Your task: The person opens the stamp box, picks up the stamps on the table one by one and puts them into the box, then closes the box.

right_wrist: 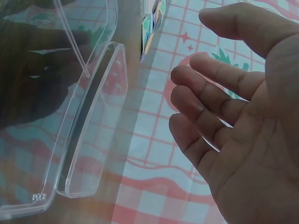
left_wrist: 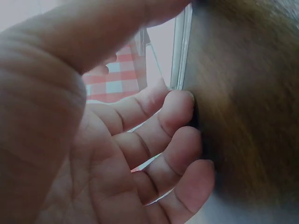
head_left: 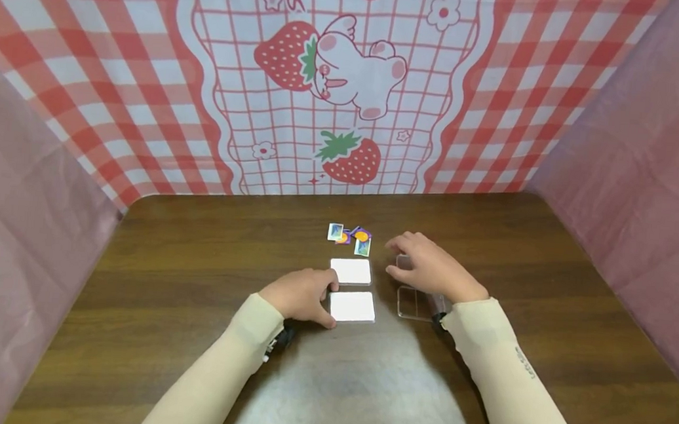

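Two shallow clear-edged cases with white tops lie one behind the other at mid-table, the near case (head_left: 352, 306) and the far case (head_left: 351, 271). My left hand (head_left: 303, 295) holds the near case at its left side, thumb at the front corner and index finger at the back. In the left wrist view, the case's clear edge (left_wrist: 183, 51) shows between thumb and fingers (left_wrist: 177, 112). To the right, my right hand (head_left: 427, 265) hovers with loosely bent fingers and nothing in them. Under it lie two clear plastic pieces, a near one (head_left: 410, 302) and a far one (right_wrist: 100, 126), partly hidden by the hand.
Behind the cases is a small group of colourful stamp-like pieces (head_left: 363, 245), white-edged and purple and orange. The brown wood table (head_left: 195, 248) ends at a strawberry-print cloth (head_left: 319, 158), with pink curtains (head_left: 631, 180) at the sides.
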The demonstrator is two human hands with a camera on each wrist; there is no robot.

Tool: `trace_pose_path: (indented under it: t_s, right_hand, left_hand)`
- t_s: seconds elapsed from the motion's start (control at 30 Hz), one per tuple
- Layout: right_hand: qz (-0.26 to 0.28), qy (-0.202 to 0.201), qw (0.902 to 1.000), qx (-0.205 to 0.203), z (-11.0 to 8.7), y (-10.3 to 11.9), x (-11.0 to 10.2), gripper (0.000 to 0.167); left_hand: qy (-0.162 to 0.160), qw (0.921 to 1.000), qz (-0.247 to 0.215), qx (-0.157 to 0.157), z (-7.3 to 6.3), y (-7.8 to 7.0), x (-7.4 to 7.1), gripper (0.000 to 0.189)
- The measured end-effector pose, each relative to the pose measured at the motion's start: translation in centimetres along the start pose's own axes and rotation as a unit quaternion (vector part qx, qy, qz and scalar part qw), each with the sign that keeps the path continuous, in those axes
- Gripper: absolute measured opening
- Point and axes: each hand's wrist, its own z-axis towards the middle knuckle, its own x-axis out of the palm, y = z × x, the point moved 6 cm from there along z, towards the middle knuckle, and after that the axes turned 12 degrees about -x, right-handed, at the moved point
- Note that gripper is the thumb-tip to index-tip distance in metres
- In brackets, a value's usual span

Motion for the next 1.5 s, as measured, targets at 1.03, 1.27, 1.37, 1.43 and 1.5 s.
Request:
trace_pose_path:
  t_s: [1.03,1.27,1.37,1.43,1.5]
  right_hand:
    - [-0.009,0.009,0.9990,0.042,-0.22,-0.17,-0.48,0.048]
    - [-0.006,0.013,0.9989,0.045,-0.19,-0.16,-0.24,0.047]
    - [-0.006,0.012,0.9990,0.044,-0.19,-0.19,-0.17,0.047]
    - [-0.007,0.011,0.9990,0.042,-0.17,-0.18,-0.15,0.047]
    - [-0.008,0.010,0.9991,0.040,-0.16,-0.18,-0.14,0.046]
  left_hand:
    - [-0.007,0.9997,-0.017,-0.016,0.30,0.52,0.25,0.052]
    - [-0.007,0.9997,-0.018,-0.014,0.20,0.38,0.12,0.052]
    - [-0.006,0.9997,-0.018,-0.018,0.12,0.32,0.04,0.052]
    - [-0.005,0.9996,-0.020,-0.020,0.09,0.30,0.03,0.052]
    - [-0.004,0.9995,-0.022,-0.021,0.05,0.30,0.01,0.051]
